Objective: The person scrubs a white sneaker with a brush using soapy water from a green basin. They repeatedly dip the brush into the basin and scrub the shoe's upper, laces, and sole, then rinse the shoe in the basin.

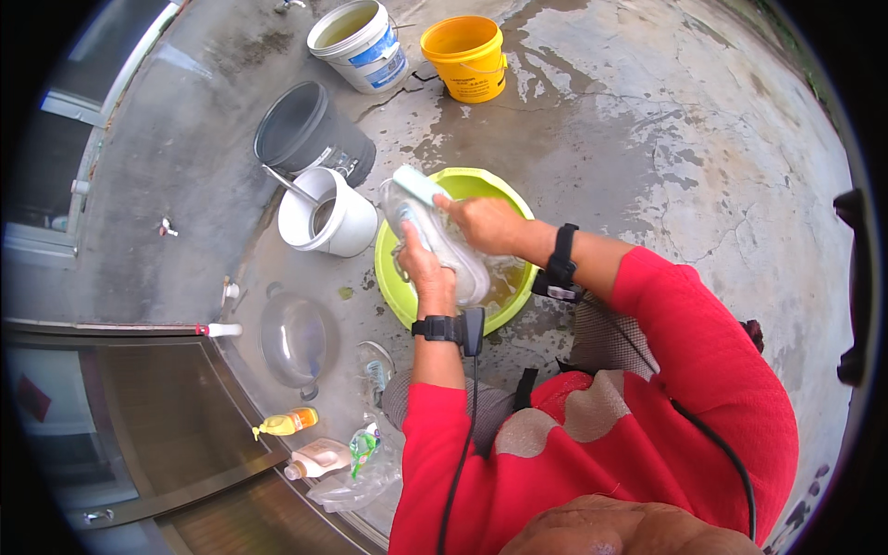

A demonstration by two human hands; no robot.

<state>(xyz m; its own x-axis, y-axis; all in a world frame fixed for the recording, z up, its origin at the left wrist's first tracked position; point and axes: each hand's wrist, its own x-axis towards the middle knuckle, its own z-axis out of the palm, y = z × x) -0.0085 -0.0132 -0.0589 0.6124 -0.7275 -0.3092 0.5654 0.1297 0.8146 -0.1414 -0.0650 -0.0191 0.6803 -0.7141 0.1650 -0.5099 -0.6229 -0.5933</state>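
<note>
A light grey shoe (454,257) is held over a lime-green plastic basin (390,295) that has murky water in it. My left hand (427,267) grips the shoe from the left side, its thumb lying on the upper. In my right hand (485,223) is a pale mint-green brush (418,186), pressed against the shoe's far end. The brush's bristles are hidden. Both wrists wear black straps with small devices.
Beyond the basin stand a white bucket (329,239), a dark grey bucket (361,156), a white-and-blue bucket (378,59) and a yellow bucket (479,80). At left lie a clear basin (293,340), a yellow bottle (291,421) and a pinkish jug (322,458). Another shoe (377,368) rests near my knee.
</note>
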